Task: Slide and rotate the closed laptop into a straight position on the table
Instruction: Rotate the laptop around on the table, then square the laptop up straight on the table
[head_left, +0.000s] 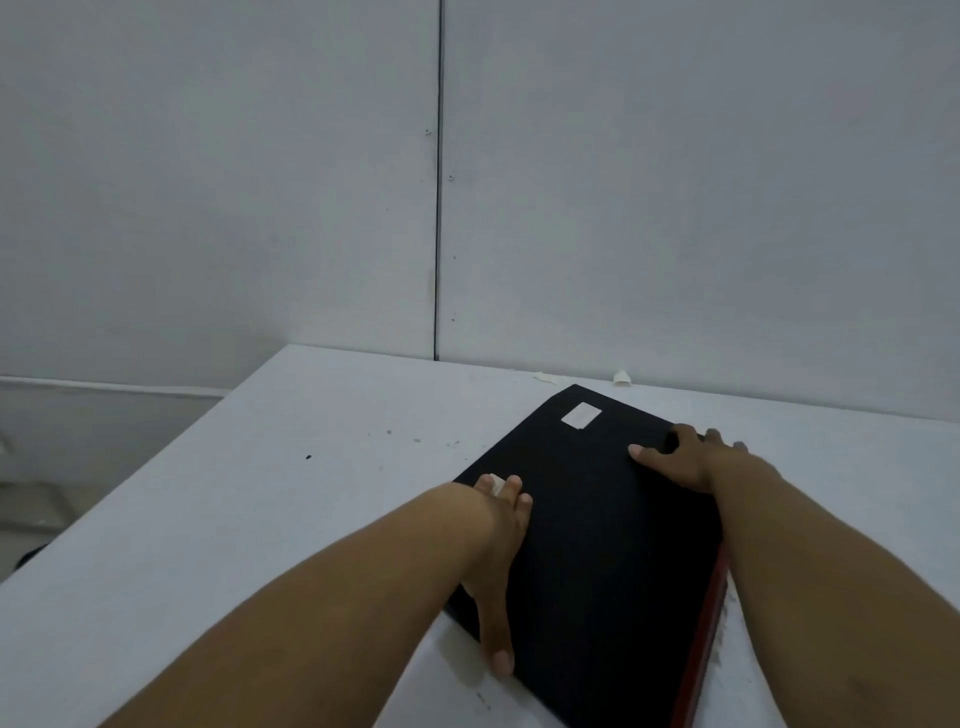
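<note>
A closed black laptop (597, 535) with a small white sticker near its far corner and a red strip along its right side lies skewed on the white table (291, 467). Its far corner points toward the wall. My left hand (501, 551) grips the laptop's left edge, thumb stretched along the near-left side, fingers at the left corner. My right hand (691, 457) holds the far right edge, thumb flat on the lid and fingers curled over the rim.
A grey panelled wall (675, 208) with a dark vertical seam rises right behind the table. Small scraps of white tape (621, 378) lie at the wall's foot. The table's left edge drops off to a lower floor area.
</note>
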